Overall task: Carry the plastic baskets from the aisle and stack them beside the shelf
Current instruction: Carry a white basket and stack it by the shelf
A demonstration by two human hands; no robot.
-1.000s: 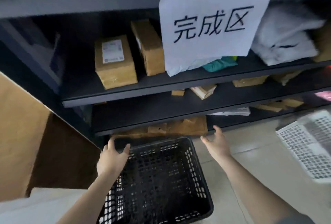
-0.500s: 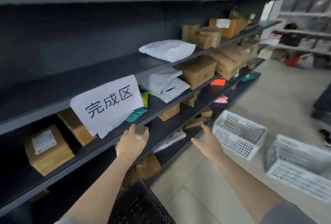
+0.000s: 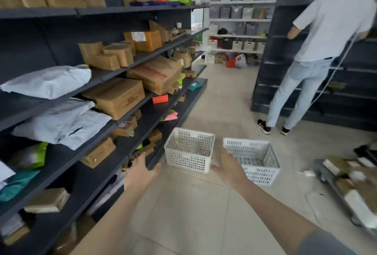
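Both arms reach out over the pale tiled floor (image 3: 183, 214) of the aisle, and neither hand has anything in it. The left hand (image 3: 140, 173) sits at about seven o'clock from the nearer white basket (image 3: 189, 149), fingers spread and loose, its grip wide and holding nothing, close to the front edge of the dark shelf (image 3: 98, 175) but whether it touches that edge I cannot tell. The right hand (image 3: 229, 168) is out at five o'clock from that same basket, palm turned inward, thumb up, fingers spread apart, grip holding nothing, and it overlaps the near left corner of the second white basket (image 3: 254, 160); contact there is not clear. The two baskets stand upright on the floor side by side, a narrow gap between them, the first just beside the foot of the shelf, the second at its three o'clock and turned slightly askew. Both look bare inside. The shelf runs away toward twelve o'clock, loaded with brown cardboard boxes (image 3: 116, 95) and grey mailer bags (image 3: 49, 81). Over at two o'clock another person (image 3: 318, 50) in a light shirt and pale jeans stands with back turned, facing a second dark rack. Low at four o'clock, a flat cart (image 3: 342, 183) carries more boxes.
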